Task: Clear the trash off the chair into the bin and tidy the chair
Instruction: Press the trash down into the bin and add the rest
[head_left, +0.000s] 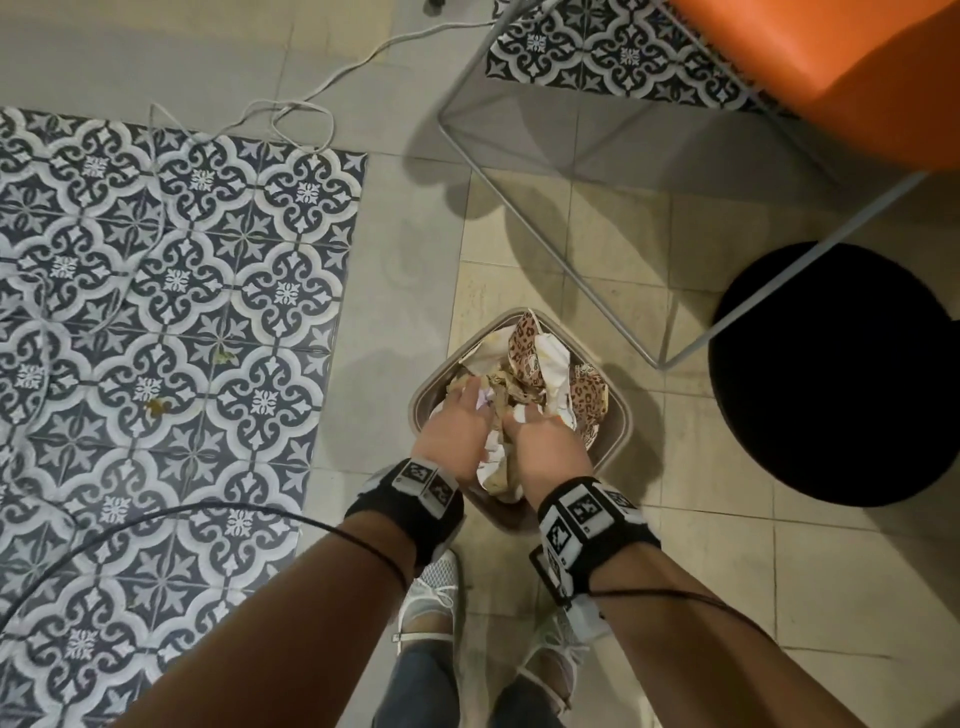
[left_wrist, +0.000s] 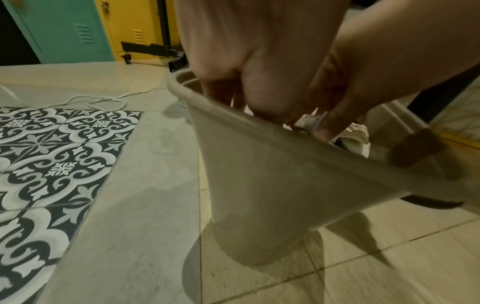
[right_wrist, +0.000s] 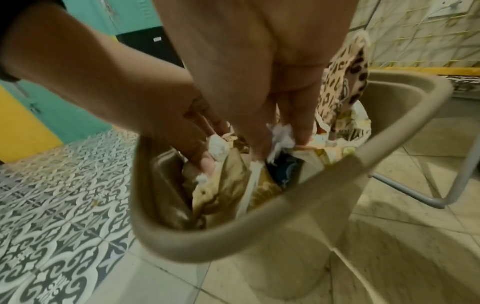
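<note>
A beige bin (head_left: 625, 422) stands on the floor, full of crumpled paper trash (head_left: 498, 467) and leopard-print wrappers (head_left: 530, 345). Both hands reach down into it side by side. My left hand (head_left: 461, 413) lies with straight fingers on the brown paper. My right hand (head_left: 531, 434) presses beside it. In the right wrist view the right hand's fingers (right_wrist: 301, 125) push straight down on white tissue (right_wrist: 281, 136) and brown paper (right_wrist: 223, 191), with the left hand (right_wrist: 145, 96) next to them. The left wrist view shows the bin's wall (left_wrist: 259, 185); the left fingers (left_wrist: 267, 102) dip behind its rim. The orange chair (head_left: 831, 67) is at the upper right.
The chair's grey metal legs (head_left: 587, 291) run across the floor just beyond the bin. A black round stool (head_left: 841, 374) sits to the right. A white cable (head_left: 291, 111) lies on the patterned tiles to the left, with small scraps (head_left: 156, 405). My feet (head_left: 431, 597) stand close behind the bin.
</note>
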